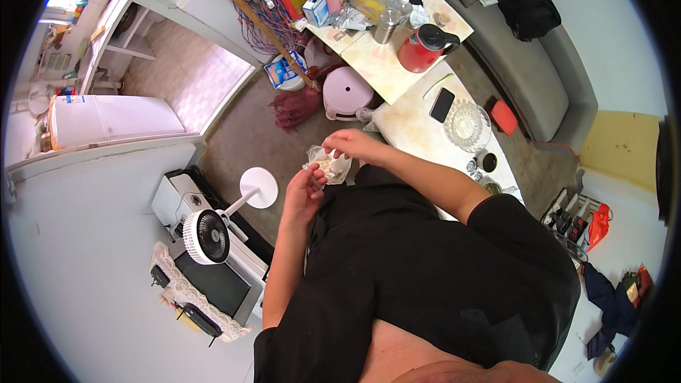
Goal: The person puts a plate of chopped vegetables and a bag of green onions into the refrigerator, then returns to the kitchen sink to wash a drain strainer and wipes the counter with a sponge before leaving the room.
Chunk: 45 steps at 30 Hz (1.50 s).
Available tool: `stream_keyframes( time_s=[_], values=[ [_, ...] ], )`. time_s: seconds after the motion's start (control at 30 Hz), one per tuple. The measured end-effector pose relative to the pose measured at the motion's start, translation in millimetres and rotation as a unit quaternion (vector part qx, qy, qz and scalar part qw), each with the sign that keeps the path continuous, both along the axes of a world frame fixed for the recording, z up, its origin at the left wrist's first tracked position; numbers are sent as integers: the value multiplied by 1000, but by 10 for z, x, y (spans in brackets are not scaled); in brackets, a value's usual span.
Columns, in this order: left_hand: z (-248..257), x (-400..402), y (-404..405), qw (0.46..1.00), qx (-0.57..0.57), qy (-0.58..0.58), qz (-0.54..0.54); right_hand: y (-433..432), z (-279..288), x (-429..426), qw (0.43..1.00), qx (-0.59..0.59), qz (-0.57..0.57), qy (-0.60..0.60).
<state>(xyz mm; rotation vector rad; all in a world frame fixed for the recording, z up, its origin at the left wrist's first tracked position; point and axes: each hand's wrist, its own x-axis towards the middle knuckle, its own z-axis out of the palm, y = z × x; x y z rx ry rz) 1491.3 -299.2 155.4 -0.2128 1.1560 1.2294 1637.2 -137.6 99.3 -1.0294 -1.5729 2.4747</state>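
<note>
My left hand [305, 191] is raised over my lap with its fingers curled; whether something small is between them is too small to tell. Above and to its right, my right hand [354, 144] hangs with bent fingers over a white plastic bag [340, 169]. The bag lies low in front of me, near my knees, and pale contents show in its opening. Both hands are close to the bag's edges, and their fingertips do not meet. Part of the bag is hidden behind the hands.
At my right a marble-patterned table [404, 123] bears a phone [442, 105], a glass dish [468, 125] and a dark-filled cup [487, 161]. Beyond stands a red kettle [420, 52]. A pink lidded bin [348, 90], a mop [296, 108] and a white fan [212, 236] stand around.
</note>
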Motion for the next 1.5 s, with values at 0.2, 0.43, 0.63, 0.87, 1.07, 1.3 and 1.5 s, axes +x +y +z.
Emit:
stream_keyframes(
  time_s=[0.2, 0.43, 0.63, 0.87, 1.07, 1.3, 1.5],
  values=[
    [-80, -68, -78, 997, 9, -63, 41, 301, -269, 409, 996, -48, -68, 14],
    [-100, 37, -19, 996, 13, -71, 43, 434, -221, 505, 991, 108, -76, 25],
    [-31, -35, 71, 997, 7, -47, 55, 445, 190, 370, 993, 103, -61, 19],
    [-113, -329, -162, 990, 29, -58, 122, 391, 308, -61, 989, 144, 16, 9],
    [-253, -801, -530, 975, 33, -81, 203, 246, 596, -898, 988, 122, 93, 17],
    [-400, -1951, -626, 958, 61, -97, 262, 187, 861, -2082, 977, 143, 156, -7],
    [-126, -3266, -516, 960, 93, -18, 264, 165, 1043, -3266, 987, 140, 75, 29]
  ],
)
